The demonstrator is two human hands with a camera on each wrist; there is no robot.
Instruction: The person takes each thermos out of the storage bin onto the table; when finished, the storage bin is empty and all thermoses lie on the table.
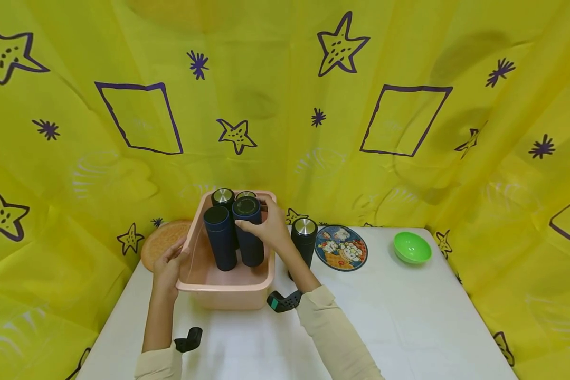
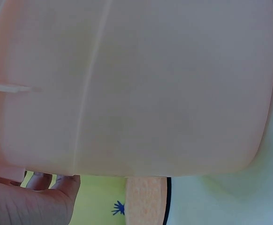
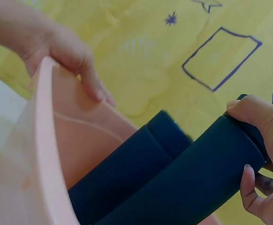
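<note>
A pink plastic basin (image 1: pixel 233 301) stands on the table, and my left hand (image 1: pixel 168 266) grips its left rim. Inside, a navy blue thermos flask (image 1: pixel 253 243) is held near its top by my right hand (image 1: pixel 268 224), thumb on one side and fingers on the other. Close beside it leans a second navy flask (image 1: pixel 222 245). Behind these two rise a black flask with a silver lid (image 1: pixel 223 195) and another silver-lidded flask (image 1: pixel 246 194), mostly hidden. In the right wrist view the held flask (image 3: pixel 197 173) tilts over the basin's interior; its base is out of sight there.
Just right of the basin stands a black flask with a silver lid (image 1: pixel 305 237), partly behind my right forearm. Farther right lie a round patterned mat (image 1: pixel 342 248) and a green bowl (image 1: pixel 412 248). An orange round board (image 1: pixel 163 237) is behind the basin's left side, by the yellow curtain (image 1: pixel 285 105).
</note>
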